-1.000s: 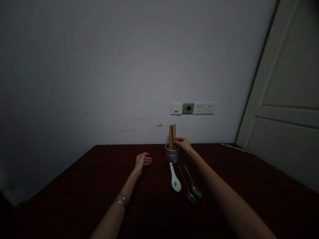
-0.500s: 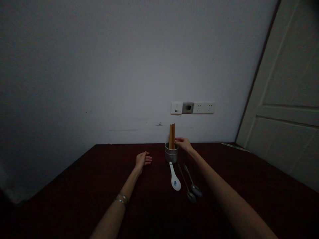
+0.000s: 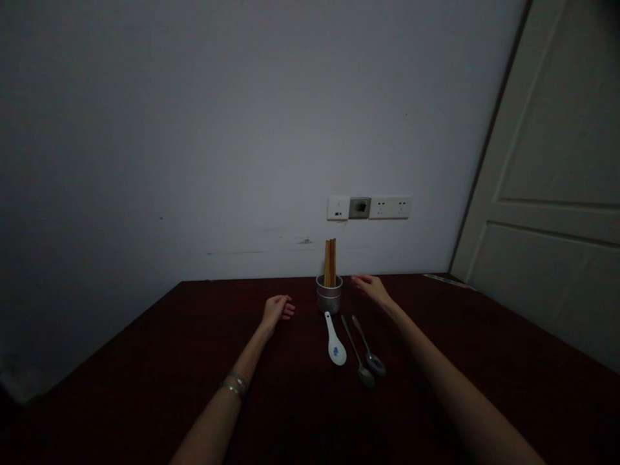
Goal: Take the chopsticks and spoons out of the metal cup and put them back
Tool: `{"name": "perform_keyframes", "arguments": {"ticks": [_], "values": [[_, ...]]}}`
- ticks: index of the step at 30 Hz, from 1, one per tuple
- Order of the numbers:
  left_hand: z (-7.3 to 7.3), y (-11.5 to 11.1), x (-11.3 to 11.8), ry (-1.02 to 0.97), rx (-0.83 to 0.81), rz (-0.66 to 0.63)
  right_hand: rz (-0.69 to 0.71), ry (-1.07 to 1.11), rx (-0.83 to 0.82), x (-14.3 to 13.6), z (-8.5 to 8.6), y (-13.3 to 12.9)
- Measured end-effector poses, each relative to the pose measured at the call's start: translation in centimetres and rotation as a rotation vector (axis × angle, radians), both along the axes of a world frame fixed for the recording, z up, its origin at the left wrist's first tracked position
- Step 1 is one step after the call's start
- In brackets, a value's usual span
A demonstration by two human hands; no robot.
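A grey metal cup (image 3: 329,302) stands upright on the dark red table, with several wooden chopsticks (image 3: 330,263) upright inside it. My right hand (image 3: 371,288) is just right of the cup, apart from it, its fingers loosely stretched with nothing visible in them. Left of the cup, my left hand (image 3: 278,310) rests on the table on its side, empty, fingers loosely bent and apart. In front of the cup lies a white ceramic soup spoon (image 3: 335,345) with a blue mark. Two metal spoons, a thin long-handled spoon (image 3: 359,361) and a wider spoon (image 3: 371,355), lie to its right.
The table (image 3: 159,361) meets a pale wall (image 3: 242,142) at its back edge. Sockets and switch plates (image 3: 369,208) sit on the wall above the cup. A panelled door (image 3: 547,161) stands at the right, and a thin strip (image 3: 449,281) lies near the back right corner.
My right hand has come away from the chopsticks and moved right of the cup, its fingers loosened. My left hand has barely moved. The view has shifted slightly.
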State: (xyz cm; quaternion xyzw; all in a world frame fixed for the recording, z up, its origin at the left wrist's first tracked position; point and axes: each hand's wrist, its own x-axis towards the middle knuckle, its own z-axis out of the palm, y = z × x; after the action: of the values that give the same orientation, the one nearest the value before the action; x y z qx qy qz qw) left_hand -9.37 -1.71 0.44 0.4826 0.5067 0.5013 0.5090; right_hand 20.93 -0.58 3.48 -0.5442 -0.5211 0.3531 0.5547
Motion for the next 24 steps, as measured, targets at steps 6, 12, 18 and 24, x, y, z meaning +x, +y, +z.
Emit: {"name": "perform_keyframes", "arguments": {"ticks": [6,12,18,24], "values": [[0.4,0.2,0.5,0.247,0.041,-0.044,-0.04,0.039,-0.051,3.1,-5.0,-2.0],[1.1,-1.1,2.9,0.338,0.015,-0.31,-0.084,0.08,0.051,3.3,-6.5,-3.1],[1.2,-2.4,5.0,0.337,-0.001,-0.386,-0.053,0.045,0.035,2.8,-6.0,-3.6],[0.1,-3.4,6.5,0.222,-0.102,-0.505,-0.04,0.024,0.048,2.7,-6.0,-3.9]]}}
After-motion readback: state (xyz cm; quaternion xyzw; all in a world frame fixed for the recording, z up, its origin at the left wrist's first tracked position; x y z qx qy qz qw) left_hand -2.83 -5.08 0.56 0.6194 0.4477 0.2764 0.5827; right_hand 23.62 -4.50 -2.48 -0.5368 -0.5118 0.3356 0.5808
